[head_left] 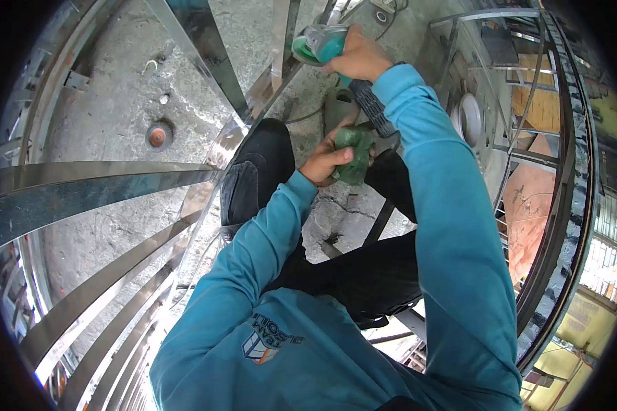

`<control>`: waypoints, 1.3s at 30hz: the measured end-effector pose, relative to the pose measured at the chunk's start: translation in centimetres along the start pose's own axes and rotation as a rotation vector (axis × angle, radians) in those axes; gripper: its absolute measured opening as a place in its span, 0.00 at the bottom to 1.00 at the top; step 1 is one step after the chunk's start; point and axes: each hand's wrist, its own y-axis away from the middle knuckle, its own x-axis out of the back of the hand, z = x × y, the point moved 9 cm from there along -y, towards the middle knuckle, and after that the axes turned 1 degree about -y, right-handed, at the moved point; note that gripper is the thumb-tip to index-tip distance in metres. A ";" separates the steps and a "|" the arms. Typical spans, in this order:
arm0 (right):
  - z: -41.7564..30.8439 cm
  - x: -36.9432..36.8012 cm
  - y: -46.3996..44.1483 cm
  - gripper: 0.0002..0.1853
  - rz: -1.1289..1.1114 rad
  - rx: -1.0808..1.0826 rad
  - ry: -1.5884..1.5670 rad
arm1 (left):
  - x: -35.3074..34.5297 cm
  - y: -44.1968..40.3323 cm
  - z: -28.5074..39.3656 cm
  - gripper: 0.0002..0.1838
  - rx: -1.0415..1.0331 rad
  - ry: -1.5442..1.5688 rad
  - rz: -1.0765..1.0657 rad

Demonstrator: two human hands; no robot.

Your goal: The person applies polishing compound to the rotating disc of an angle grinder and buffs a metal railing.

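Note:
My right hand [361,57] is closed round a teal angle grinder [331,45], whose guard and round disc point left, beside a metal bar. A dark ribbed piece [373,106] hangs below that hand, and I cannot tell whether it belongs to the grinder. Lower down, my left hand [327,163] grips a chunky green block of polishing compound [353,156], thumb across its face. The block and the grinder are apart. Just left of my hands runs a shiny metal frame [226,140] with several flat bars.
Bars of the frame [103,185] spread across the left side. On the concrete floor [110,109] lies a small round wheel-like piece [159,136]. My dark shoe [257,168] stands against the frame. Metal racking [559,157] and a brownish sheet [530,205] are at the right.

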 end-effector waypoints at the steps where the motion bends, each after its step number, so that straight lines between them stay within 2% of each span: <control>1: 0.3 0.0 0.3 0.52 -0.022 0.007 -0.009 | -0.2 0.0 0.1 0.53 -0.003 0.000 -0.001; 3: 1.4 0.3 0.8 0.52 -0.046 0.020 -0.013 | -1.4 0.2 -0.4 0.52 0.036 -0.056 -0.064; 6: 4.7 0.1 1.5 0.53 -0.020 0.041 -0.188 | -2.3 0.1 -0.9 0.53 0.079 -0.061 -0.065; 8: 6.9 0.4 2.6 0.51 0.020 -0.004 -0.531 | -3.0 0.2 -1.4 0.54 0.122 -0.108 -0.066; 9: 7.2 0.4 3.4 0.51 0.016 -0.004 -0.537 | -3.4 0.1 -1.4 0.55 0.141 -0.224 -0.044; 11: 9.3 -1.0 5.5 0.45 -0.064 -0.264 -0.995 | -3.9 0.3 -0.9 0.55 0.161 -0.344 -0.017; 12: 10.3 -1.4 5.9 0.45 -0.071 -0.261 -0.998 | -3.5 0.4 -1.0 0.55 0.210 -0.304 0.058; 13: 11.1 -3.4 6.5 0.40 -0.197 -0.327 -1.202 | -3.0 0.7 -1.0 0.55 0.256 -0.264 0.134; 14: 11.3 -5.4 6.9 0.35 -0.332 -0.392 -1.402 | -2.9 0.9 -0.5 0.55 0.247 -0.269 0.146; 15: 11.2 -6.0 7.2 0.35 -0.349 -0.384 -1.402 | -2.8 1.3 0.1 0.55 0.241 -0.293 0.146; 17: 10.3 -7.1 8.0 0.29 -0.414 -0.369 -1.632 | -2.5 2.4 1.0 0.56 0.228 -0.319 0.158; 19: 8.6 -7.2 8.3 0.28 -0.382 -0.319 -1.667 | -3.8 3.4 2.2 0.57 0.121 -0.316 0.052; 21: 7.1 -7.4 7.9 0.28 -0.344 -0.270 -1.703 | -3.3 4.6 2.2 0.60 0.114 -0.297 0.059; 24: 5.8 -8.6 7.2 0.27 -0.384 -0.256 -1.728 | -3.5 5.7 2.6 0.60 0.033 -0.234 0.049; 26: 5.0 -10.2 6.7 0.26 -0.533 -0.255 -1.640 | -3.4 6.0 2.8 0.60 0.019 -0.260 0.089; 30: 3.9 -11.3 5.6 0.27 -0.573 -0.248 -1.546 | -2.2 6.3 2.9 0.60 0.007 -0.260 0.110; 32: 4.0 -11.2 5.2 0.23 -0.498 -0.310 -1.598 | -1.0 6.6 2.9 0.53 0.004 -0.271 0.206; 35: 4.0 -10.8 4.8 0.23 -0.418 -0.314 -1.651 | -0.6 6.6 2.7 0.52 0.034 -0.206 0.201; 39: 4.0 -10.9 5.3 0.25 -0.433 -0.363 -1.613 | -0.1 6.7 2.2 0.51 0.047 -0.233 0.208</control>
